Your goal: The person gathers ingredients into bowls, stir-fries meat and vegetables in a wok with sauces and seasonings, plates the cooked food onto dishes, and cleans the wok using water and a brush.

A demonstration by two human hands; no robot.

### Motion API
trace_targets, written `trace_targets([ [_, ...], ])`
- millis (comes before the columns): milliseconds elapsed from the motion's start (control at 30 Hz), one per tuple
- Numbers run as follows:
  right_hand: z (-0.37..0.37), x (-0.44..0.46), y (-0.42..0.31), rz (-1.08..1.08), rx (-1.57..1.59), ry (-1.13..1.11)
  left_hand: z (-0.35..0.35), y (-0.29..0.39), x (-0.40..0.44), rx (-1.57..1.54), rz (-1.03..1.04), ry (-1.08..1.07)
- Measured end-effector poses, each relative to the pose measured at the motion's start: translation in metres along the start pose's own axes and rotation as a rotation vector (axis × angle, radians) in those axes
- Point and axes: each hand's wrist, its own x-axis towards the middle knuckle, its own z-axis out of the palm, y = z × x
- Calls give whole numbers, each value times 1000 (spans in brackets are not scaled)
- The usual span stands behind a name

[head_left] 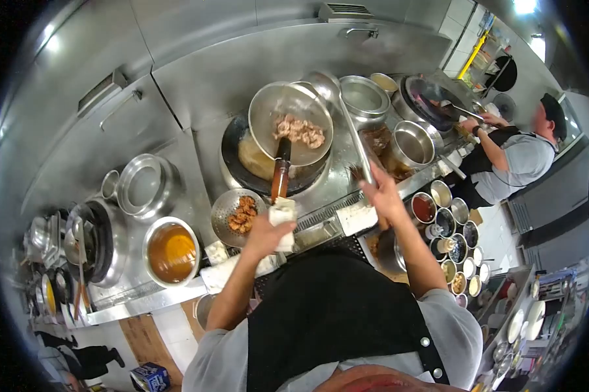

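My left hand (268, 236) is closed around a folded white cloth (283, 222) on the wooden handle of a metal wok (268, 111). Pieces of cooked meat (299, 130) lie in this wok, which is held above a dark wok (234, 140) on the stove. Cloudy liquid shows in the dark wok. My right hand (384, 196) grips the long handle of a ladle (352, 127), whose bowl is partly hidden behind the raised wok's far rim. Below my left hand's side sits a perforated strainer (221, 228) with browned pieces (243, 214).
A pot of orange-brown liquid (171, 252) stands left. Lidded or stacked metal pots (145, 186) sit behind it. To the right are a saucepan (413, 145), several seasoning containers (424, 207) and a co-worker (520, 157) stirring another wok (432, 101).
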Motion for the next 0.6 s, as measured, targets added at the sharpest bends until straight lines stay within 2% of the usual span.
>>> trace_targets([
  [33, 12, -5, 12, 8, 13, 35, 9, 3, 2, 17, 77, 39],
  [133, 52, -31, 8, 354, 513, -201, 21, 6, 18, 6, 50, 39],
  [167, 61, -32, 6, 448, 723, -267, 25, 7, 19, -10, -42, 41],
  [200, 65, -25, -2, 441, 738, -263, 29, 9, 23, -24, -126, 44],
  [267, 67, -10, -15, 659, 1355, -399, 36, -11, 23, -55, -72, 73],
  [300, 66, -2, -9, 661, 1382, -402, 38, -19, 19, -63, -75, 89],
  [367, 62, 14, 8, 761, 1525, -566, 49, -20, 11, -95, -150, 132],
  [467, 40, 34, 31, 777, 1527, -659, 73, -28, 12, -199, -130, 213],
  [600, -14, 64, 48, 749, 1478, -729, 102, -22, 24, -398, -223, 388],
])
